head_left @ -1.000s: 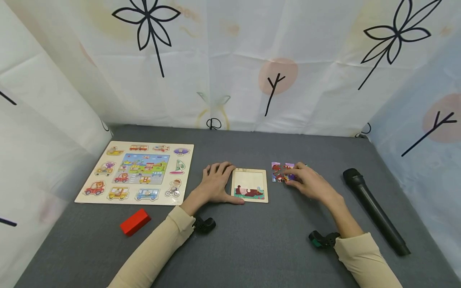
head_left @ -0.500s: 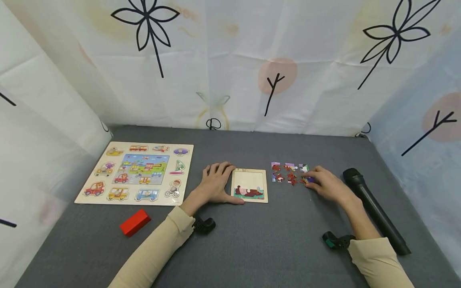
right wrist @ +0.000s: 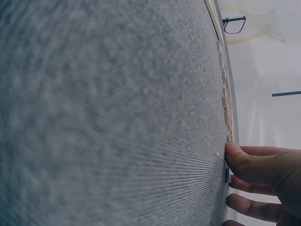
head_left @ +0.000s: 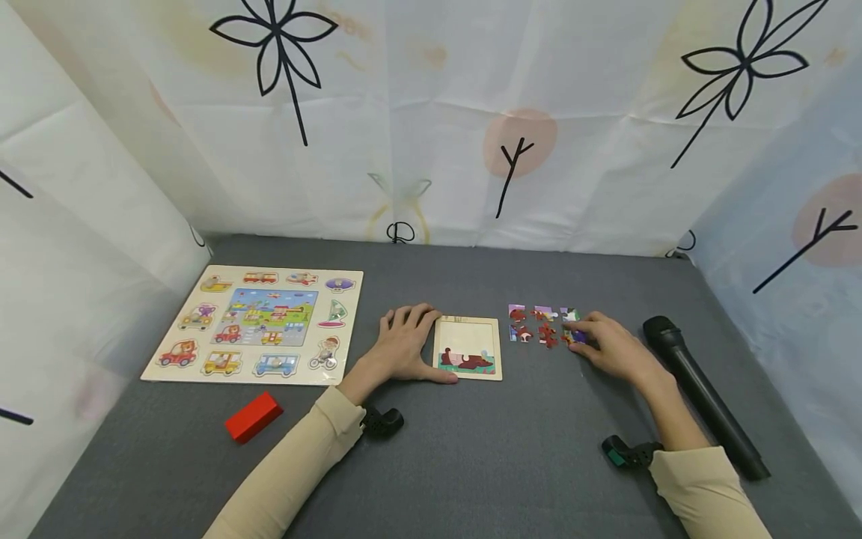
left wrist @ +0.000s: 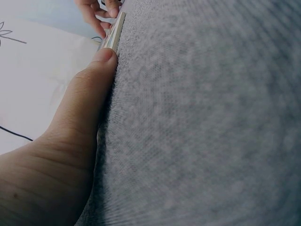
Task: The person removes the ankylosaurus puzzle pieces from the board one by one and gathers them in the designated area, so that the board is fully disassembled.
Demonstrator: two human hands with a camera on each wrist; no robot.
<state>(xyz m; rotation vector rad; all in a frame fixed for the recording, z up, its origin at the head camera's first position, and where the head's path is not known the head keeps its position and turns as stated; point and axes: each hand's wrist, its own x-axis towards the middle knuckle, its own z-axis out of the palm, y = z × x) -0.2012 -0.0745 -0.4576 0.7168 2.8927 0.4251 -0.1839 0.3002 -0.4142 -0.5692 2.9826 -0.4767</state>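
The thumb and forefinger of the right hand (head_left: 614, 346) are set at a purple-blue puzzle piece (head_left: 576, 337), though whether it is pinched cannot be told; a light touch is advised, lest the loose pieces (head_left: 547, 335) beside it be nudged. All lie between the puzzle tray (head_left: 469, 334) and the right edge of the worktop (head_left: 512, 449); the tray is best steadied at its left corners by the left hand (head_left: 402, 349), whose fingers are spread.
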